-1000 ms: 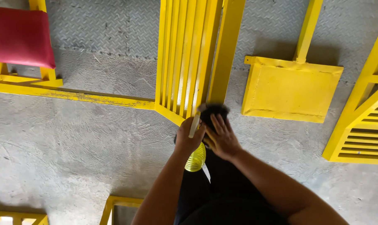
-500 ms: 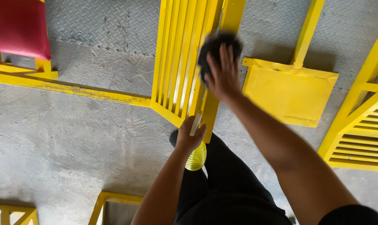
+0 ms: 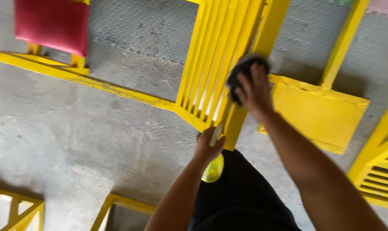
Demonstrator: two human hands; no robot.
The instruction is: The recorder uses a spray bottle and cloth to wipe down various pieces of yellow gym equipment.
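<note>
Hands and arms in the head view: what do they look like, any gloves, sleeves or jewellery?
Both are bare. The left hand and right hand wear no gloves, and no rings, watch or bracelets show, though the picture is somewhat blurred. Both forearms are uncovered, with no sleeve in view on either. Black clothing shows between the arms, lower down.

Cloth (image 3: 241, 72) on post (image 3: 249, 81), slats (image 3: 215, 55) left, plate (image 3: 318, 111) right.
</note>
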